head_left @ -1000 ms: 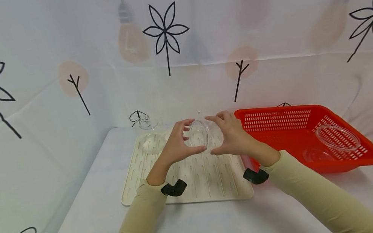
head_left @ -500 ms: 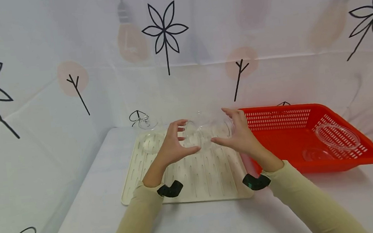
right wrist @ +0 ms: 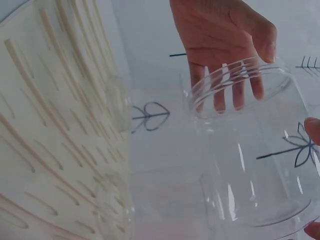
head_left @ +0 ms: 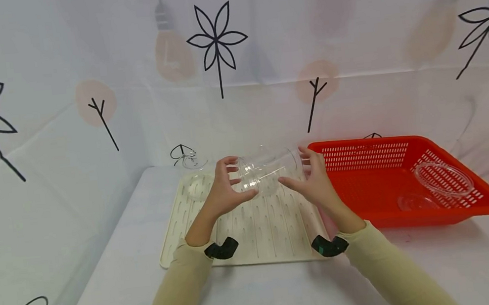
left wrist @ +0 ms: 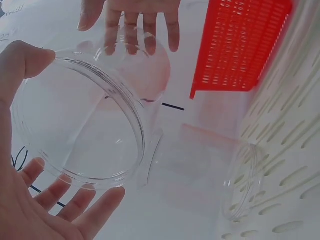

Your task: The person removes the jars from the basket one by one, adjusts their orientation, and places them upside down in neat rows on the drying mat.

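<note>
A clear jar [head_left: 268, 167] lies sideways in the air between my two hands, above the cream ridged drying mat [head_left: 258, 240]. My left hand [head_left: 225, 187] grips its rimmed end, thumb in front and fingers behind; the left wrist view shows them around the rim. At the other end my right hand [head_left: 314, 180] holds the jar, thumb in front and fingers behind, with only fingertips [right wrist: 314, 131] showing in the right wrist view. Another clear vessel [head_left: 198, 184] stands on the mat's back left. A clear cylindrical vessel [left wrist: 200, 162] behind the held jar also meets the mat.
A red perforated basket [head_left: 365, 194] stands right of the mat. Inside it are a clear ring-shaped piece [head_left: 444, 178] and another clear round piece [head_left: 417, 201]. A white patterned cloth [head_left: 241, 118] hangs behind the white-covered table [head_left: 260, 300].
The jar has turned from facing its rim towards me to lying sideways. My right hand has shifted right to the jar's far end, while my left hand moved slightly left.
</note>
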### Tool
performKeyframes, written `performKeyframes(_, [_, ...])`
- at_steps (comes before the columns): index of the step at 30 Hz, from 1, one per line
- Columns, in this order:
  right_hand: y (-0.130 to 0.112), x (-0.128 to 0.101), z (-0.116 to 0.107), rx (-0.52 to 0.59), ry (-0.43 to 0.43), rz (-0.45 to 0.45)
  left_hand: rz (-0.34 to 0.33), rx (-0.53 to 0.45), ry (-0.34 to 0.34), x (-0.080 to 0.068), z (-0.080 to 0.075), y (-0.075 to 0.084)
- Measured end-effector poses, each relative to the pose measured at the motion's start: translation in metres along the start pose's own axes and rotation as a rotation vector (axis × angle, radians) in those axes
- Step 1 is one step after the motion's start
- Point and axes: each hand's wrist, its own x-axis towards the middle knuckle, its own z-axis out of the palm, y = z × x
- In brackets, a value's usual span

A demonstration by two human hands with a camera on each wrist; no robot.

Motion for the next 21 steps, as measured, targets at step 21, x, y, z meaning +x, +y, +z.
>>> performKeyframes(21, [0.018,-0.012,0.023,0.056,0.005,0.089,-0.020,-0.104,0.015,-0.002,-0.001,0.001])
